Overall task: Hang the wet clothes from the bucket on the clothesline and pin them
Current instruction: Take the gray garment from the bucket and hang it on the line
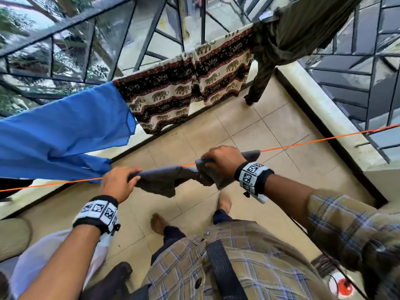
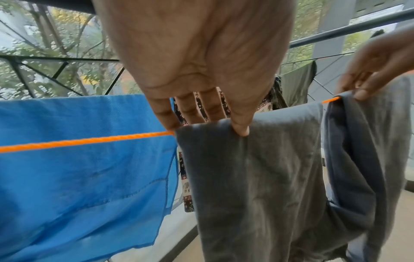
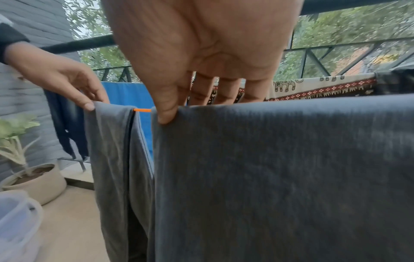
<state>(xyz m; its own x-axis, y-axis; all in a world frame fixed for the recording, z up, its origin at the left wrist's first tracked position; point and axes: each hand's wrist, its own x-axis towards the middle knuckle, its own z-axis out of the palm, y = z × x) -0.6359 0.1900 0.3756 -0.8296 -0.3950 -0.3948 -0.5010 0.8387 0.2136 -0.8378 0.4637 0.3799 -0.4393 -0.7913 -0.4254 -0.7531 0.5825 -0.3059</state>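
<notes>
I have the grey garment draped over the orange clothesline, and both hands are on it. My left hand pinches the fold at the garment's left end, thumb on the near side and fingers over the far side, right where the line comes out of the cloth. My right hand grips the other portion the same way, thumb pressed into the near face at the fold.

Between the two hands the cloth has parted — a short bare stretch of orange line shows there in both wrist views, with the fabric bunched and sagging below it. The step I judge myself to be in is spreading, so I would slide the hands apart along the line to draw that slack up and flatten the fold, keeping the two hanging sides roughly even so the wet weight does not drag it off one way.

I would stop short of the blue cloth hanging on the railing behind, close to my left hand. No pegs are visible in any view, so pinning means letting go with one hand — I'd keep the other clamped on the fold while fetching them. The translucent bucket sits on the floor to my left.
</notes>
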